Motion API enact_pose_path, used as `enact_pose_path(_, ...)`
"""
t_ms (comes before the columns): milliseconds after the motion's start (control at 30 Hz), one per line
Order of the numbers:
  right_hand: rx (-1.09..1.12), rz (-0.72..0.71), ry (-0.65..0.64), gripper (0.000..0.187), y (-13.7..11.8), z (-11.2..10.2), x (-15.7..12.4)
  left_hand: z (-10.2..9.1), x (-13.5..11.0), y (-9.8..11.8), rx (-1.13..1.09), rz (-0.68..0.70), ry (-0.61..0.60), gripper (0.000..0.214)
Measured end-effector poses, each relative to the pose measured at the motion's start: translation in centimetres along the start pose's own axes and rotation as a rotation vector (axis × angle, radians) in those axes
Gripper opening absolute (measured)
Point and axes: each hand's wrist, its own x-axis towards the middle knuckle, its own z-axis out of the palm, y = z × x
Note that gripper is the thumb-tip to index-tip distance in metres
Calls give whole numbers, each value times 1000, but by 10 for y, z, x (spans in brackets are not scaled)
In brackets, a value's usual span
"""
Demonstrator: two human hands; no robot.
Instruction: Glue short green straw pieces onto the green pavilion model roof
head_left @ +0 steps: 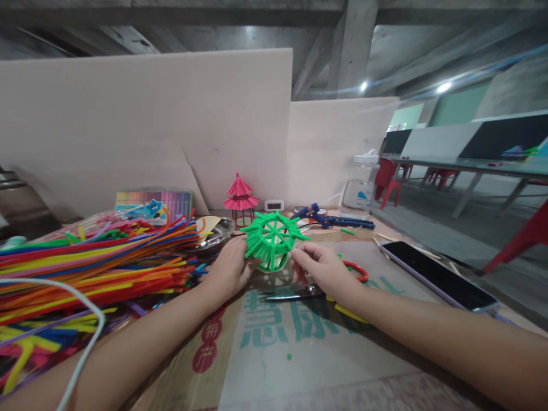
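A round green pipe-cleaner wheel with spokes (272, 240) is held upright just above the cardboard sheet (299, 354). My left hand (231, 267) grips its left rim with curled fingers. My right hand (322, 267) pinches the ends of the green strands on its right rim. Scissors with an orange handle (299, 292) lie flat under my right hand.
A big heap of coloured pipe cleaners (98, 257) fills the left. Behind stand a pink paper pagoda (240, 198), a metal dish (216, 233), a marker box (154, 202), a blue glue gun (329, 220) and a plastic jar (362, 185). A phone (436, 275) lies at right near the table edge.
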Motion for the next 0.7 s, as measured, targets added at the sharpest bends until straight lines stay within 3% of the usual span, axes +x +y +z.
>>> enact_pose_path(467,-19,-8,-18,36,4,-2,1,0,0,-1,-10,1,11,35)
enact_pose_path(700,10,10,-11,47,2,-2,1,-1,2,1,-5,-10,-9,34)
